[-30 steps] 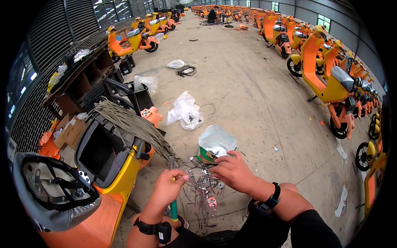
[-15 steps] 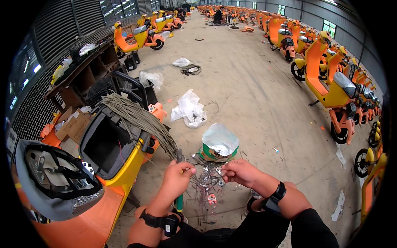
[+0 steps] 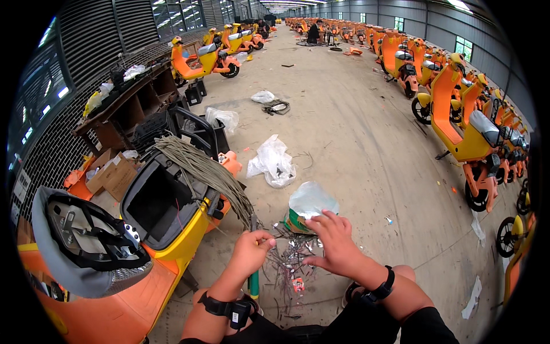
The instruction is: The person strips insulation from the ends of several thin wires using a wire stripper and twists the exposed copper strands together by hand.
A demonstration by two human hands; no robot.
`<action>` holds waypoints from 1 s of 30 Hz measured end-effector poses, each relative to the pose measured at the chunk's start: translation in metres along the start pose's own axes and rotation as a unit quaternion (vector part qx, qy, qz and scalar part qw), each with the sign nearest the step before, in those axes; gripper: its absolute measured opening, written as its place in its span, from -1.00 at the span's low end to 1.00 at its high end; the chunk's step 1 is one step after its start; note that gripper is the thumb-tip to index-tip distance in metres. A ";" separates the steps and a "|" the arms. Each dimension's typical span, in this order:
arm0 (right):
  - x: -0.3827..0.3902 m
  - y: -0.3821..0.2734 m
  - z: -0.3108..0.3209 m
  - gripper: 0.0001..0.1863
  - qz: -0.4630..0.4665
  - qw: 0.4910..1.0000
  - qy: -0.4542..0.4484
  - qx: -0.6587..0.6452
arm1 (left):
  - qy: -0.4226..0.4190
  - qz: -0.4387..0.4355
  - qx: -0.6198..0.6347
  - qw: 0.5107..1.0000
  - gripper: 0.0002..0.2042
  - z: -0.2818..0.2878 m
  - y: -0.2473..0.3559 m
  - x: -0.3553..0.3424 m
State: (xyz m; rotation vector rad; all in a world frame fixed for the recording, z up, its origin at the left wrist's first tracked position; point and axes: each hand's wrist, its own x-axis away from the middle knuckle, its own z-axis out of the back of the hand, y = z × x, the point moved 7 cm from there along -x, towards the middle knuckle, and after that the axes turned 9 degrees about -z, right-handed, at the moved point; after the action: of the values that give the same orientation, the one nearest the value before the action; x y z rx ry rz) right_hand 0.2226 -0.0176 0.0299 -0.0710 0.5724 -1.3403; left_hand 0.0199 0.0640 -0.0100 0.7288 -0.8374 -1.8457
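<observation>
My left hand (image 3: 252, 250) is closed, with thumb and finger pinched together; whatever is in the pinch is too small to make out. Behind that wrist stands a tool with a green handle (image 3: 254, 284), partly hidden. My right hand (image 3: 337, 247) is open, its fingers spread and reaching toward an open bag (image 3: 312, 198) with a pale lining and green outside. It covers part of the bag's front; I cannot tell whether it touches. Below, wire scraps (image 3: 289, 258) litter the floor, with a small red-and-white piece (image 3: 298, 284) among them.
At left, a bundle of grey-green cables (image 3: 203, 166) lies across the open storage box of a yellow-orange scooter (image 3: 192, 229), with an upturned grey seat (image 3: 86, 252) beside it. A white plastic bag (image 3: 272, 161) lies ahead. Rows of scooters (image 3: 452, 120) line the right; a person (image 3: 313, 32) is far off.
My right hand has opened from a pinch and spread its fingers near the bag. The thin strand stretched between my hands no longer shows. My left hand stays pinched. The view has shifted slightly.
</observation>
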 end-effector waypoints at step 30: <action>-0.009 0.018 -0.062 -0.74 -0.436 0.502 -0.313 -0.678 | 0.124 -0.138 -0.050 0.981 -0.93 0.030 0.047 0.019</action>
State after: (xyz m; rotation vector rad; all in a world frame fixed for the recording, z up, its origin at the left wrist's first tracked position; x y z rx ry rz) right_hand 0.2105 0.0125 -0.0268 -2.3539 0.8498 -1.2664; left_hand 0.0133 0.0391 0.0427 1.0263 -0.4975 -1.9724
